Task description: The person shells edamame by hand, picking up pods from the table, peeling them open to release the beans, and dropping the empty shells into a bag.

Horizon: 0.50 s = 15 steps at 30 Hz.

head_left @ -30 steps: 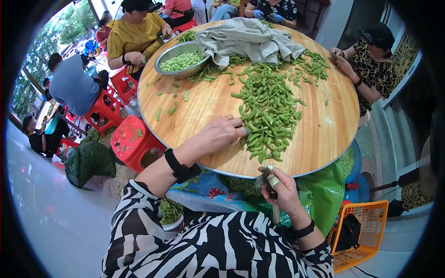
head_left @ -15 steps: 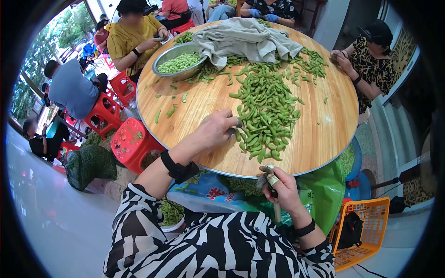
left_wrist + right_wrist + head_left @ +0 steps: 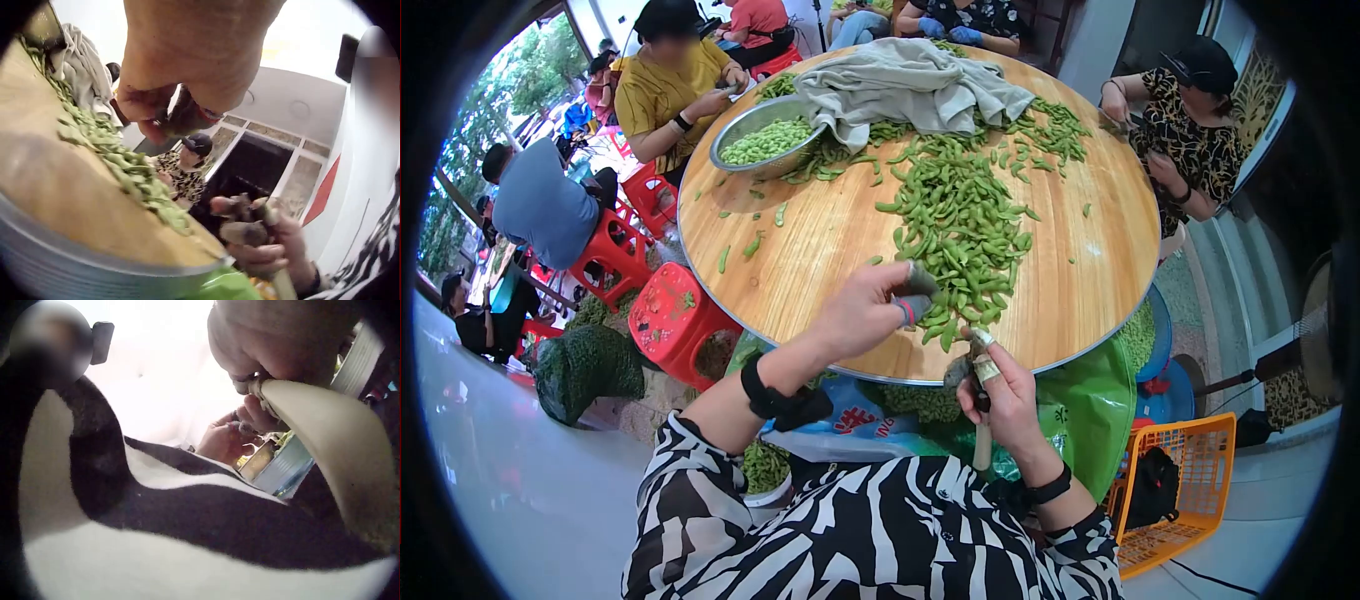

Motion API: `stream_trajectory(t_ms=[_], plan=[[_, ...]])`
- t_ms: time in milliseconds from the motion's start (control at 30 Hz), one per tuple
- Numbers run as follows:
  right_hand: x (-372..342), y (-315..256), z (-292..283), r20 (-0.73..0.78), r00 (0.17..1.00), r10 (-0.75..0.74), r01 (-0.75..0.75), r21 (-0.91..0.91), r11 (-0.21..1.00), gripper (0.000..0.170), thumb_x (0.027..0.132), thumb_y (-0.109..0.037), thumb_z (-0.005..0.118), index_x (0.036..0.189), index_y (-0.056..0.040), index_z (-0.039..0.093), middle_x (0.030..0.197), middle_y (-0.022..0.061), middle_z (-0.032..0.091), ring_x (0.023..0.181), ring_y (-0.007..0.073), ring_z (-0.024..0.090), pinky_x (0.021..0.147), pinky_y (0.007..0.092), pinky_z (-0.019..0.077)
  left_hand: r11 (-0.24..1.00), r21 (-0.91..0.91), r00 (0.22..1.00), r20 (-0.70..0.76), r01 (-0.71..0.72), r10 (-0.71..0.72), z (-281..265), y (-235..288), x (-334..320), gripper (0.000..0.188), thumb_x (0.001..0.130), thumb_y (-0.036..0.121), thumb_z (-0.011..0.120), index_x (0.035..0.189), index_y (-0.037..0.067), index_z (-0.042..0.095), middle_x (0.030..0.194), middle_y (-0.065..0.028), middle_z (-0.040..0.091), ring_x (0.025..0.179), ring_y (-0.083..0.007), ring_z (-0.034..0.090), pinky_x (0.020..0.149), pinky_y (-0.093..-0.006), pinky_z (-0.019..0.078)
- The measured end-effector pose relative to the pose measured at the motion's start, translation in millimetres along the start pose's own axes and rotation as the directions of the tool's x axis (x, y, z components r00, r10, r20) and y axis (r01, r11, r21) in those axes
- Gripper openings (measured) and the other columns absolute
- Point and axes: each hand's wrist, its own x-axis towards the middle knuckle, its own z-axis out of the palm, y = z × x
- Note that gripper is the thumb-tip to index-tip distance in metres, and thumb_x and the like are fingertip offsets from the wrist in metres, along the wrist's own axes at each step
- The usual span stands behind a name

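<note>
My left hand (image 3: 862, 312) is over the near left edge of a heap of green soybean pods (image 3: 960, 215). Grey covers wrap its thumb and forefinger, which pinch a pod; a bit of green (image 3: 170, 132) shows at the fingertips in the left wrist view. At the table's near edge my right hand (image 3: 1012, 402), with wrapped fingertips, grips a tool by its pale handle (image 3: 983, 447), which points down toward my body. In the right wrist view this handle (image 3: 325, 434) looms large; the tool's working end is hidden among the fingers.
On the round wooden table (image 3: 810, 270) stand a metal bowl (image 3: 800, 152) of shelled beans and a crumpled grey cloth (image 3: 900, 85). Other people sit around it. A red stool (image 3: 675, 310) is at left, an orange crate (image 3: 1190, 480) at lower right, a green bag (image 3: 1090, 400) below the edge.
My left hand has come away from the heap's left side, closer to my right hand. The right hand stays near the table edge with its tool. The person at right has parted their hands.
</note>
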Motion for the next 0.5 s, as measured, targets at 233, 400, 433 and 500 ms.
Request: stream_trajectory(t_ms=[233,400,433,500], plan=[[-2.6,-6.5,1.9,0.086,0.995,-0.042,0.039,0.032,0.999,0.045,0.102,-0.021,0.037,0.145,-0.0077,0.032,0.068,0.0024,0.052,0.052,0.0060,0.044,0.047,0.0185,0.0359,0.899,-0.365,0.968,0.158,0.242,-0.196,46.9,19.3,-26.6,0.021,0.092,0.010,0.057,0.111,0.002,0.058,0.087,0.0007,0.059,0.074,-0.0045,0.051,0.061,-0.0208,0.0408],[-8.5,-6.6,-0.8,0.110,0.993,-0.042,0.043,-0.004,0.999,0.045,0.102,-0.021,0.037,0.145,-0.0074,0.032,0.068,0.0018,0.051,0.050,0.0052,0.042,0.046,0.0178,0.0349,0.944,-0.254,0.975,0.127,0.209,-0.182,50.4,15.9,-26.9,0.022,0.094,0.015,0.057,0.113,0.003,0.057,0.076,0.0016,0.057,0.061,-0.0035,0.050,0.051,-0.0189,0.0394],[-8.2,-3.3,-0.7,0.086,0.994,-0.062,0.063,-0.009,0.998,0.045,0.102,-0.020,0.037,0.144,-0.0070,0.033,0.067,0.0011,0.051,0.049,0.0051,0.042,0.045,0.0179,0.0343,0.944,-0.254,0.975,0.129,0.211,-0.184,51.0,15.3,-27.6,0.022,0.094,0.015,0.057,0.113,0.003,0.057,0.076,0.0016,0.057,0.061,-0.0035,0.050,0.051,-0.0189,0.0394],[-8.4,-1.9,0.4,0.061,0.995,-0.081,0.082,-0.015,0.997,0.044,0.102,-0.019,0.038,0.144,-0.0067,0.034,0.067,0.0004,0.050,0.049,0.0049,0.042,0.044,0.0179,0.0338,0.945,-0.274,0.983,0.101,0.178,-0.155,53.1,13.7,-27.7,0.021,0.093,0.011,0.057,0.111,0.000,0.057,0.076,0.0010,0.057,0.062,-0.0040,0.051,0.053,-0.0200,0.0417]])
